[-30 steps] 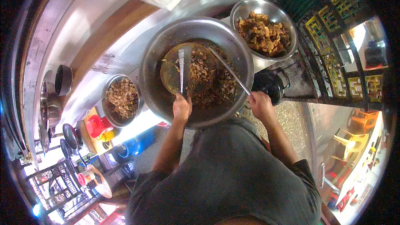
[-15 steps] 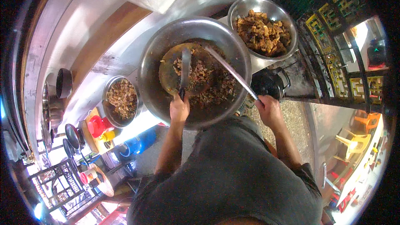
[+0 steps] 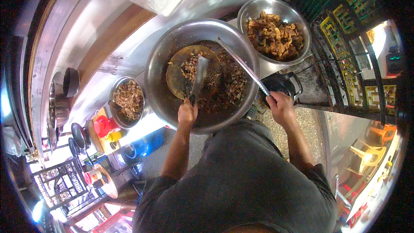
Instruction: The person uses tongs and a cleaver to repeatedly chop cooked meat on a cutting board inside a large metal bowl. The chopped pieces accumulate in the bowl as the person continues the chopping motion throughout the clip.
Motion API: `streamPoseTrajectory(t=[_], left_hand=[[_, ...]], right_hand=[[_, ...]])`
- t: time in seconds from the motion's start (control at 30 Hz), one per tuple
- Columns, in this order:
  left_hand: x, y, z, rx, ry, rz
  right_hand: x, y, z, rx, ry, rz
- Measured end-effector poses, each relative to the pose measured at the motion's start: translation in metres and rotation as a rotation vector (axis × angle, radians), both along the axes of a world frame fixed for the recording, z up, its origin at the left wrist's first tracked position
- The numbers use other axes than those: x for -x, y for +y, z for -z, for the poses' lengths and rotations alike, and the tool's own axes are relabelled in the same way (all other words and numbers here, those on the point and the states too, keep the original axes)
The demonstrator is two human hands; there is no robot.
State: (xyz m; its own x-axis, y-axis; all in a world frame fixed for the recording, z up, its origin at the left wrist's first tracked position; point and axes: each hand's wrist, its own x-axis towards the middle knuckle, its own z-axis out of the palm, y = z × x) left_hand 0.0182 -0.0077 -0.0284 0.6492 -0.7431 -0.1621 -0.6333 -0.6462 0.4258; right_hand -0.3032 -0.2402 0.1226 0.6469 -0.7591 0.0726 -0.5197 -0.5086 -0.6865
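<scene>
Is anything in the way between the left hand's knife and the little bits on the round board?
Nothing that I can see. The left hand holds its knife over the board, right beside the bits. The right hand holds a metal tool slanting over the bowl, off to the right.

Left hand (image 3: 187,113), right hand (image 3: 281,108) in fists
</scene>
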Motion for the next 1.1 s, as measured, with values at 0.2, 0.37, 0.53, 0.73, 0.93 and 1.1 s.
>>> streamPoseTrajectory(t=[0.2, 0.37, 0.53, 0.73, 0.93, 1.1], left_hand=[[0.028, -0.014, -0.035, -0.029, 0.052, -0.121], [-0.056, -0.001, -0.019, -0.209, -0.133, -0.044], [-0.120, 0.017, -0.034, 0.187, -0.052, -0.256], [-0.079, -0.014, -0.020, -0.233, -0.146, -0.172], [-0.037, 0.000, -0.083, 0.092, -0.197, -0.183], [-0.034, 0.008, -0.013, -0.093, 0.003, -0.249]], right_hand=[[-0.003, -0.003, 0.002, 0.016, 0.032, 0.019], [-0.009, -0.002, -0.006, 0.020, 0.077, -0.019], [-0.005, 0.011, 0.004, 0.099, 0.271, -0.221], [-0.029, 0.037, 0.063, 0.103, 0.310, -0.400], [-0.033, 0.035, 0.009, 0.033, 0.323, -0.181], [-0.051, 0.016, 0.024, 0.056, 0.250, -0.030]])
